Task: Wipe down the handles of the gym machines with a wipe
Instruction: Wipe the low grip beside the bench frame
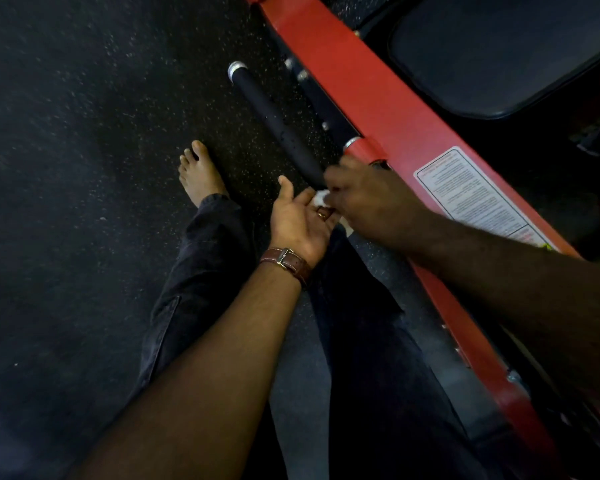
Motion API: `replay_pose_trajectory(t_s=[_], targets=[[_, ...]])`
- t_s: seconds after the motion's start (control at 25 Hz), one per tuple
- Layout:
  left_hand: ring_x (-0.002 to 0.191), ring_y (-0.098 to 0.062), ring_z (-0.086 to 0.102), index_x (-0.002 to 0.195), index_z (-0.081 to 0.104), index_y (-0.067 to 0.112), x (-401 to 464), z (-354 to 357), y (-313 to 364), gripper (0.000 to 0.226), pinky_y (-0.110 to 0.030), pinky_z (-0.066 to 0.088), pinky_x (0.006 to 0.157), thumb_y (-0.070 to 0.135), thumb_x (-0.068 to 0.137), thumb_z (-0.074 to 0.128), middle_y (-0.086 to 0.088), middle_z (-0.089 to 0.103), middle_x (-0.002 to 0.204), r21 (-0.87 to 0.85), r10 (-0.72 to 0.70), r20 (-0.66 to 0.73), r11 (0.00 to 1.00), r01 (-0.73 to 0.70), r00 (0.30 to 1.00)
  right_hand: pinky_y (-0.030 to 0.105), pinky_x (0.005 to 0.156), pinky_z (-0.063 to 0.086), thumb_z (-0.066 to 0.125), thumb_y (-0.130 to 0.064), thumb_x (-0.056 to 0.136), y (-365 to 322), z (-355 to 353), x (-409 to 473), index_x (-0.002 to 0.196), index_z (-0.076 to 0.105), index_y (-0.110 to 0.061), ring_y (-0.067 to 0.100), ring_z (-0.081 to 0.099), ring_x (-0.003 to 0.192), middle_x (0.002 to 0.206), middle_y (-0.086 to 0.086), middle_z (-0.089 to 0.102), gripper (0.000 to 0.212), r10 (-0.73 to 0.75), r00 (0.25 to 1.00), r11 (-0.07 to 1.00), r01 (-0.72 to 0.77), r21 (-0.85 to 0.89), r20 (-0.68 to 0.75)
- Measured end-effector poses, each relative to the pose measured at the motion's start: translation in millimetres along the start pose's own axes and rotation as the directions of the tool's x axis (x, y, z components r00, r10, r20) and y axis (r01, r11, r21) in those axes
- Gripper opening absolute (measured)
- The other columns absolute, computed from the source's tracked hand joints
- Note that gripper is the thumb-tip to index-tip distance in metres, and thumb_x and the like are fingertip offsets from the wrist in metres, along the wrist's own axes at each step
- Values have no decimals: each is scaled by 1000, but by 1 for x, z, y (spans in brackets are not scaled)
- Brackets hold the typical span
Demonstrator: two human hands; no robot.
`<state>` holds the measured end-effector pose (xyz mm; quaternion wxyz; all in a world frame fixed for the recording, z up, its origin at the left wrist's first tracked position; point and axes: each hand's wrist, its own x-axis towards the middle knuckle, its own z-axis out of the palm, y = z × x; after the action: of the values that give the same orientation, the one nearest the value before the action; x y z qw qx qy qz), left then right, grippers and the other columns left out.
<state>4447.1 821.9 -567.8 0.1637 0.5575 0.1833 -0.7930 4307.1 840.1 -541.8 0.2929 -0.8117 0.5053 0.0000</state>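
Dark speckled gym floor [84, 133], red machine frame [378, 109] on your right. Your left hand [297, 220] lies palm-up, fingers relaxed; your right hand [368, 199] pinches the white wipe [321, 197] over it, just below the black handle [274, 123]. Risk: the small wadded wipe slips or skips the handle's far end.

A dark rubber floor [84, 168], flecked with pale specks, is filling the left side and stretching up past the machine. A bare foot [199, 171] is resting flat on it, toes pointing up the frame, with a dark trouser leg [201, 265] running back from the ankle. The red machine frame [378, 98] is standing on the floor along the right, slanting diagonally.
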Motion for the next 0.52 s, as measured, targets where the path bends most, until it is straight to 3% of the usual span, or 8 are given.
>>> replay_pose_trajectory(t_s=[0.04, 0.12, 0.24, 0.36, 0.44, 0.52], targets=[[131, -30, 52, 152, 31, 2, -1, 0, 1, 78, -42, 38, 111, 61, 102, 26, -19, 48, 147, 7, 12, -22, 1000, -12, 1000, 31, 47, 41, 68, -8, 77, -3, -1, -13, 72, 68, -7, 29, 51, 87, 87, 8, 58, 5, -30, 999, 998, 32, -46, 42], [141, -32, 40, 153, 28, 3, 0, -1, 2, 77, -41, 36, 110, 61, 102, 26, -20, 36, 156, 10, 28, -68, 1000, -27, 997, 31, 48, 40, 60, -10, 79, -8, -5, -20, 71, 66, -7, 29, 51, 89, 88, 8, 59, 10, -76, 994, 993, 83, -87, 81], [127, -28, 52, 131, 55, 5, 5, -10, 7, 71, -40, 40, 111, 64, 100, 29, -16, 52, 141, 7, 22, -80, 1000, -22, 997, 27, 43, 35, 43, -20, 79, -15, -4, 23, 68, 68, -9, 28, 56, 87, 87, 7, 59, 29, -41, 993, 999, 44, -23, 107], [125, -30, 56, 128, 59, 4, 3, -14, 11, 69, -40, 48, 101, 61, 101, 30, -19, 56, 140, -7, 36, -91, 999, -37, 995, 23, 46, 30, 49, -23, 76, -25, -1, 46, 62, 67, -7, 32, 61, 84, 90, 10, 60, 27, 28, 996, 1000, -28, -5, 88], [127, -33, 55, 137, 52, 0, -1, -13, 13, 70, -42, 48, 101, 58, 103, 30, -21, 52, 144, 24, 47, -112, 999, -45, 993, 29, 45, 40, 57, -18, 78, -21, 7, 18, 66, 66, -8, 32, 58, 85, 90, 9, 59, 18, 49, 998, 999, -49, 17, 26], [127, -32, 53, 138, 50, 0, -3, -10, 12, 63, -40, 48, 97, 51, 105, 33, -21, 51, 143, 14, 64, -137, 998, -63, 988, 37, 57, 50, 61, -12, 81, -12, 6, -12, 72, 70, -7, 30, 58, 83, 88, 8, 61, 14, 182, 981, 972, -171, 160, -59]])
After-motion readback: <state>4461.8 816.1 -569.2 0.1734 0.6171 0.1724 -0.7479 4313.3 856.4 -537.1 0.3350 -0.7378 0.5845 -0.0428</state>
